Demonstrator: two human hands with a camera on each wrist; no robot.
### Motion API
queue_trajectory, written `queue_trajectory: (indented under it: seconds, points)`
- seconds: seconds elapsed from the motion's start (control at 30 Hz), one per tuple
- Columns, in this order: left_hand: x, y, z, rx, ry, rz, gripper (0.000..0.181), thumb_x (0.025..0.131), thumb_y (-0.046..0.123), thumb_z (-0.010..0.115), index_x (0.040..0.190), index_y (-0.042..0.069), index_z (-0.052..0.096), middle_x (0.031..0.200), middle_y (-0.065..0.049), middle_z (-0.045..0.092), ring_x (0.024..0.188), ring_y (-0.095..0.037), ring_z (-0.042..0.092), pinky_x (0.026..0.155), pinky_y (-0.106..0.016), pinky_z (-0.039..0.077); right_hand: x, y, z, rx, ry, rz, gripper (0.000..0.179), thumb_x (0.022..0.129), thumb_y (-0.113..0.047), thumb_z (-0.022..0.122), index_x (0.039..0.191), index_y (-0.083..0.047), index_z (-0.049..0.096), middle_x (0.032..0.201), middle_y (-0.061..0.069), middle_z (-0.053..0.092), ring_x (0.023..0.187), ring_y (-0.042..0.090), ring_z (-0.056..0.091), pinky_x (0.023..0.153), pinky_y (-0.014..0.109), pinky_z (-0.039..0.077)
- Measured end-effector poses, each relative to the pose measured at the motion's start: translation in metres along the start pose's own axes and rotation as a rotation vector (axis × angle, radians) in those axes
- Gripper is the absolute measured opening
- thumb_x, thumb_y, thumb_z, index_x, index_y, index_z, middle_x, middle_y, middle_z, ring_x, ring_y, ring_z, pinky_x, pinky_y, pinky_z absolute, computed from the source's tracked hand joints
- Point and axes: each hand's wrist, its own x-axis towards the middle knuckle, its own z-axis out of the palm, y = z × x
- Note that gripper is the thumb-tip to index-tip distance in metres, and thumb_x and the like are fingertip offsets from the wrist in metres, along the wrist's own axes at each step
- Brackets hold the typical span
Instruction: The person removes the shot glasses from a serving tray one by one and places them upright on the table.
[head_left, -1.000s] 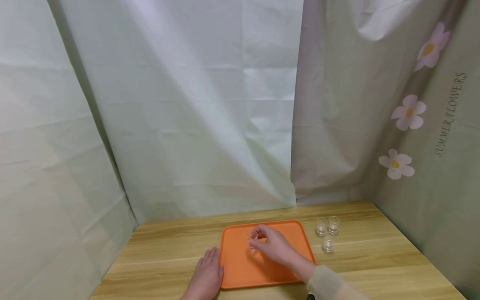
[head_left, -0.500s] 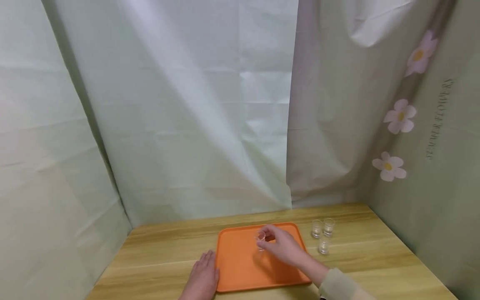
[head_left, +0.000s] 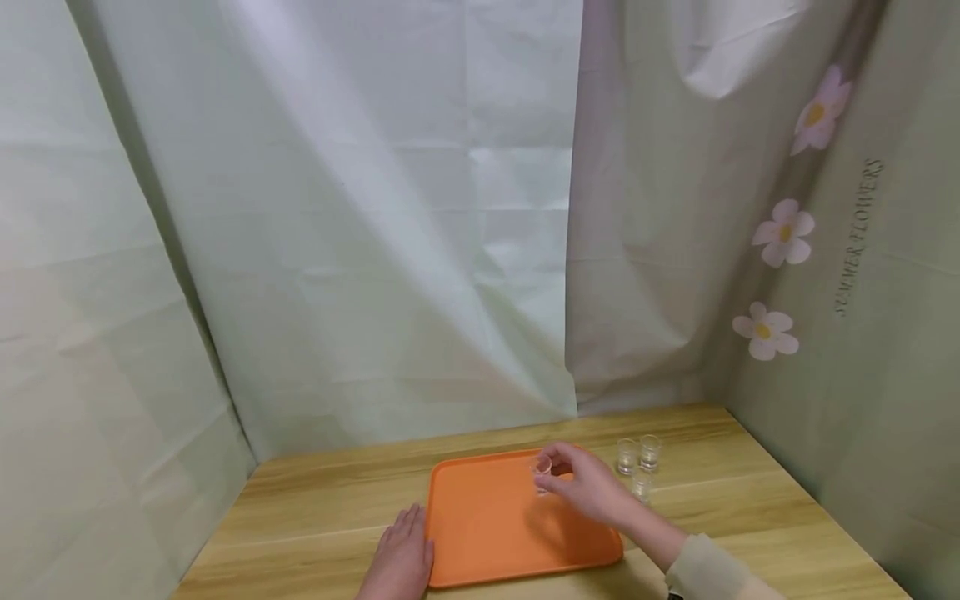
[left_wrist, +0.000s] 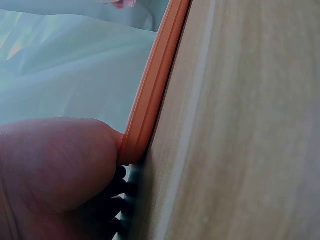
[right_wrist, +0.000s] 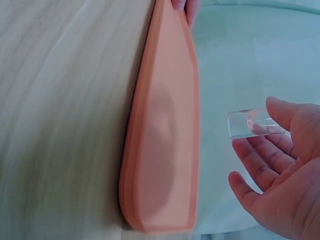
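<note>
My right hand (head_left: 592, 493) pinches a small clear shot glass (head_left: 542, 477) between thumb and fingers. In the head view it hangs over the right half of an orange rectangular tray (head_left: 480, 533). The right wrist view shows the shot glass (right_wrist: 242, 124) raised above the tray surface, which carries the hand's shadow. My left hand (head_left: 400, 557) lies with its fingers extended along the tray's left side, the thumb side against the rim. From the left wrist, the hand (left_wrist: 60, 165) touches the tray's outer wall (left_wrist: 155, 80).
Three more shot glasses (head_left: 649, 452) stand close together on the wooden table (head_left: 720, 500), right of the tray. Pale green cloth (head_left: 375, 250) hangs behind and on both sides, with printed flowers (head_left: 765, 331) on the right.
My right hand has carried the shot glass to the right over the tray. The left hand keeps its place at the tray's side. The head view has shifted slightly.
</note>
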Motion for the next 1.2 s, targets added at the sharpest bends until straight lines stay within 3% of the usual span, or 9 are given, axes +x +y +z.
queue_trajectory:
  seconds: [0.63, 0.9, 1.2]
  points:
    - [0.001, 0.001, -0.004, -0.009, -0.034, -0.022, 0.051, 0.105, 0.008, 0.066, 0.145, -0.020, 0.055, 0.151, -0.040, 0.055, 0.144, -0.059, 0.050, 0.117, -0.076, 0.039, -0.016, 0.009, -0.060, -0.101, 0.144, 0.003, 0.020, 0.105, -0.022, 0.079, 0.121, -0.011, 0.074, 0.112, -0.002, 0.074, 0.110, 0.020, 0.075, 0.090, 0.034, 0.062]
    - [-0.002, 0.001, -0.003, -0.008, -0.031, -0.006, 0.049, 0.107, 0.010, 0.063, 0.144, -0.021, 0.055, 0.148, -0.041, 0.057, 0.141, -0.061, 0.051, 0.115, -0.077, 0.040, -0.023, 0.017, -0.079, -0.098, 0.160, 0.017, 0.027, 0.105, -0.023, 0.079, 0.124, -0.005, 0.071, 0.113, 0.003, 0.073, 0.107, 0.021, 0.074, 0.085, 0.033, 0.063]
    - [0.002, -0.001, -0.004, 0.004, -0.056, -0.013, 0.052, 0.105, 0.008, 0.066, 0.146, -0.021, 0.054, 0.152, -0.040, 0.054, 0.144, -0.059, 0.049, 0.117, -0.076, 0.039, -0.030, 0.024, -0.100, -0.168, 0.200, 0.017, 0.028, 0.106, -0.024, 0.078, 0.127, -0.006, 0.071, 0.116, 0.003, 0.074, 0.110, 0.023, 0.074, 0.091, 0.036, 0.063]
